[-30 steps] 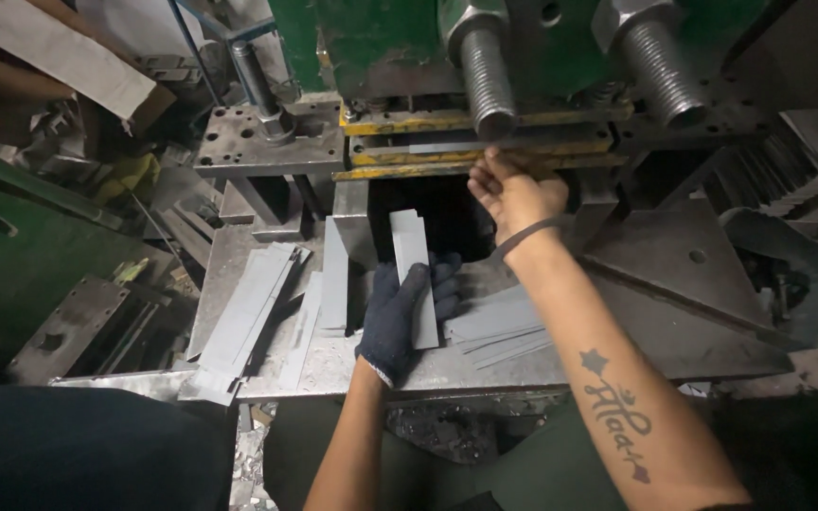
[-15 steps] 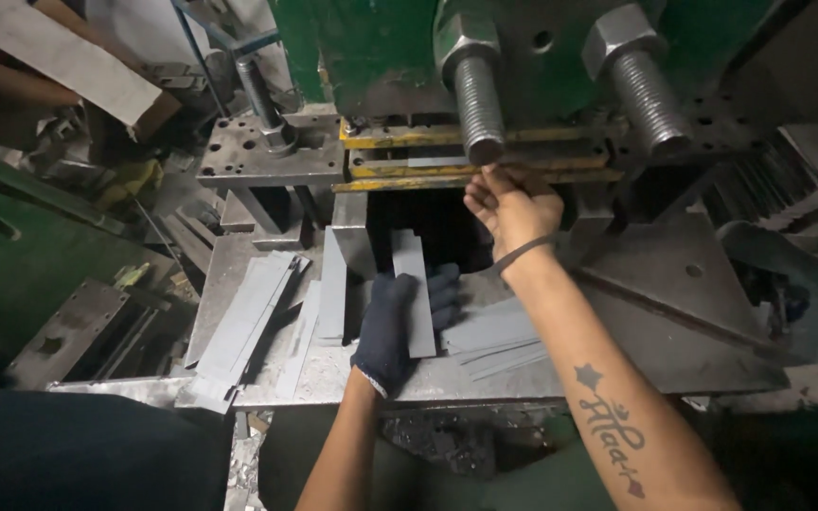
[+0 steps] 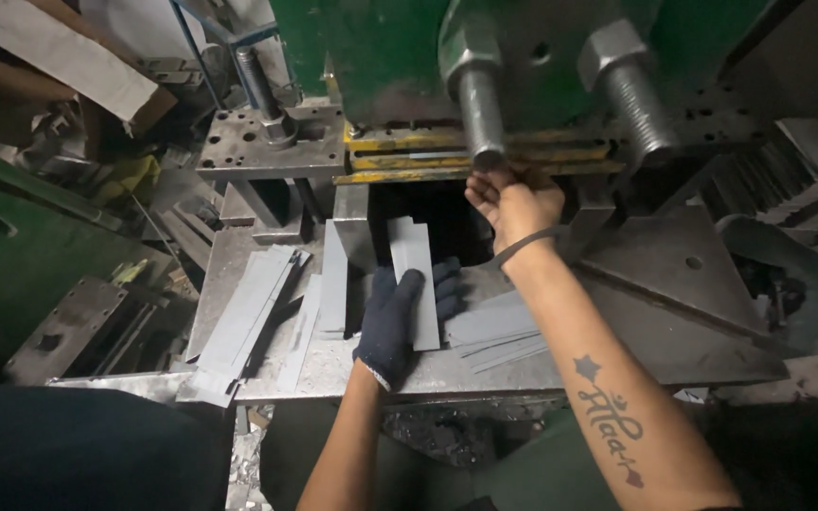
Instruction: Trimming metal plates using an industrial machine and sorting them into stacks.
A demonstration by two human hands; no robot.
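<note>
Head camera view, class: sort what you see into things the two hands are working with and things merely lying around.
In use:
- left hand, gloved, resting on a grey metal strip
- right hand, bare, reaching into the press die slot
- green press

Lying about:
- stack of strips on the left
- loose strips under the right forearm
- drilled steel block

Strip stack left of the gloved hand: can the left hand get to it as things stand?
Probably yes. The left hand lies on one grey strip; the strip stack lies beside it on the same press table, nothing between.
</note>
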